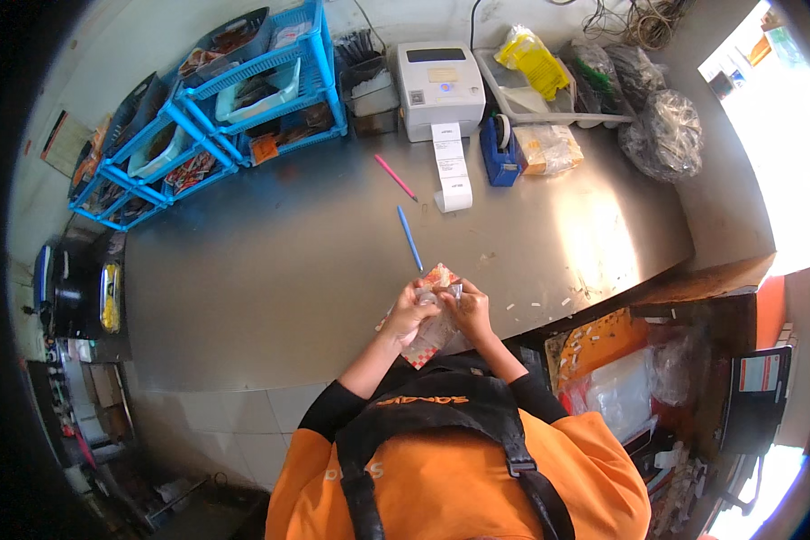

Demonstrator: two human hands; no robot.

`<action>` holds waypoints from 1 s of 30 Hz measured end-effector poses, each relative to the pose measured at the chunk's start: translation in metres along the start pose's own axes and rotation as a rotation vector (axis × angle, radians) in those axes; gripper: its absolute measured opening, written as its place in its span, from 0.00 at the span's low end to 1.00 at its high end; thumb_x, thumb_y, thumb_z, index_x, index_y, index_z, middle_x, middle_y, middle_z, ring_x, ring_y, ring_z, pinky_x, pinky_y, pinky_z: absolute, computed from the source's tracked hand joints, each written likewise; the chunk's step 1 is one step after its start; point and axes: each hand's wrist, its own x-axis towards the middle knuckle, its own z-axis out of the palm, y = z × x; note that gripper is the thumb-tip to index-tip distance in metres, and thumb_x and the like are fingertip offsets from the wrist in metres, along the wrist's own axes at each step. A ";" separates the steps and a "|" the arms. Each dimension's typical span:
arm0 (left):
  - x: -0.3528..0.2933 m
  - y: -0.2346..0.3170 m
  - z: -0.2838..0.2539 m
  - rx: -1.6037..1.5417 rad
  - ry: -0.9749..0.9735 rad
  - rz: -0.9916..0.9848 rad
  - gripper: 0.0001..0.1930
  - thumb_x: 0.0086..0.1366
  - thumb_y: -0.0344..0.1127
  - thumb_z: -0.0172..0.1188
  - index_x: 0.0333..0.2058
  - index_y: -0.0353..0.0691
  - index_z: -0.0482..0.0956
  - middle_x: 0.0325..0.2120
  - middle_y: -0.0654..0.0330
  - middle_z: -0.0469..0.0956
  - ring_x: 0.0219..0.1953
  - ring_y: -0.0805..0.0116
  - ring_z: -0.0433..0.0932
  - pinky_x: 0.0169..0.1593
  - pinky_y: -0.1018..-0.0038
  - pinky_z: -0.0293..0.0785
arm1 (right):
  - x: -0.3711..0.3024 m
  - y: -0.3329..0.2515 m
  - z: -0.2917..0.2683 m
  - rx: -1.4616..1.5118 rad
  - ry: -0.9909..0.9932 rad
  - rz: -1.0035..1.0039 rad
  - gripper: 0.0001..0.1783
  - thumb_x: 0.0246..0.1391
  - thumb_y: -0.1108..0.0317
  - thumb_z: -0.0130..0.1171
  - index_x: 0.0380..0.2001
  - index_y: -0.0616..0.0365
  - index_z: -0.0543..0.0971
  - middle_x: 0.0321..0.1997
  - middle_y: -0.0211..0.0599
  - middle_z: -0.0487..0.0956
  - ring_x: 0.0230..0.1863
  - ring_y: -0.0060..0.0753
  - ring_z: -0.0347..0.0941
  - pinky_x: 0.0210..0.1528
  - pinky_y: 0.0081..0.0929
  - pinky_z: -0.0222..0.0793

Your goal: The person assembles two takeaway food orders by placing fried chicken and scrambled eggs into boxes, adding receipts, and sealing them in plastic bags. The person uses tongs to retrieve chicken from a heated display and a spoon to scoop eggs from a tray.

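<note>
Close to my body, at the near edge of the metal table [270, 297], I hold a small red-and-white checked packet [420, 354] with both hands. Clear, crinkled plastic [441, 331] shows along it, but I cannot tell whether it wraps the packet or lies inside. My left hand [409, 317] is closed on the packet's left side, thumb pointing inward. On the other side my right hand [472, 315] pinches its upper part. The fingertips of both hands nearly meet, and they hide the packet's middle. Just beyond lies a blue pen [409, 238].
A pink pen [395, 177] lies farther back. Behind it stand a white label printer [440, 90] with a paper strip hanging out, a blue tape dispenser [500, 151] and a white tray [535, 115]. Blue racks [198, 135] fill the back left. White bits [538, 304] lie at the right.
</note>
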 end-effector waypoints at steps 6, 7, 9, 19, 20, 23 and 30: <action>-0.005 0.005 -0.019 -0.186 -0.200 -0.165 0.38 0.48 0.13 0.53 0.56 0.50 0.53 0.38 0.62 0.68 0.41 0.72 0.73 0.41 0.81 0.73 | -0.005 -0.021 -0.021 0.097 -0.191 0.136 0.05 0.42 0.73 0.66 0.26 0.59 0.81 0.33 0.38 0.81 0.33 0.32 0.80 0.35 0.25 0.74; -0.004 0.006 -0.020 -0.119 -0.174 -0.160 0.38 0.47 0.12 0.52 0.56 0.50 0.52 0.39 0.62 0.68 0.41 0.72 0.72 0.42 0.80 0.72 | -0.003 -0.023 -0.024 0.245 -0.236 0.182 0.05 0.42 0.73 0.66 0.25 0.59 0.81 0.32 0.36 0.82 0.32 0.31 0.80 0.35 0.25 0.74; -0.003 0.007 -0.017 -0.017 -0.201 -0.152 0.40 0.47 0.12 0.51 0.57 0.51 0.51 0.41 0.61 0.67 0.42 0.70 0.71 0.43 0.78 0.71 | 0.002 -0.022 -0.030 0.176 -0.294 0.249 0.05 0.42 0.75 0.66 0.26 0.60 0.80 0.33 0.35 0.82 0.34 0.29 0.80 0.37 0.24 0.74; -0.024 -0.004 0.026 1.220 0.055 0.371 0.29 0.53 0.20 0.50 0.56 0.35 0.57 0.48 0.41 0.65 0.51 0.49 0.68 0.55 0.61 0.63 | 0.001 -0.001 -0.005 -0.032 -0.215 0.146 0.14 0.37 0.80 0.60 0.33 0.61 0.77 0.32 0.39 0.79 0.33 0.36 0.77 0.37 0.27 0.73; -0.024 -0.004 0.024 1.126 0.095 0.473 0.26 0.54 0.19 0.50 0.54 0.34 0.60 0.47 0.43 0.67 0.50 0.51 0.69 0.54 0.63 0.64 | -0.003 0.001 -0.001 -0.122 -0.211 0.146 0.15 0.36 0.81 0.58 0.34 0.61 0.76 0.31 0.39 0.78 0.33 0.37 0.77 0.37 0.28 0.72; -0.021 0.005 0.008 0.822 0.066 0.316 0.13 0.57 0.20 0.52 0.42 0.31 0.74 0.38 0.52 0.77 0.41 0.57 0.76 0.47 0.69 0.71 | -0.013 0.005 0.003 -0.142 -0.105 -0.085 0.16 0.36 0.83 0.54 0.34 0.61 0.75 0.32 0.40 0.75 0.34 0.41 0.75 0.36 0.31 0.72; -0.012 0.028 -0.001 1.499 -0.284 0.479 0.11 0.58 0.25 0.53 0.41 0.33 0.70 0.35 0.47 0.74 0.34 0.47 0.77 0.35 0.60 0.74 | -0.015 -0.002 -0.023 -0.021 -0.423 -0.266 0.16 0.40 0.81 0.55 0.37 0.57 0.75 0.42 0.43 0.69 0.44 0.46 0.71 0.44 0.35 0.70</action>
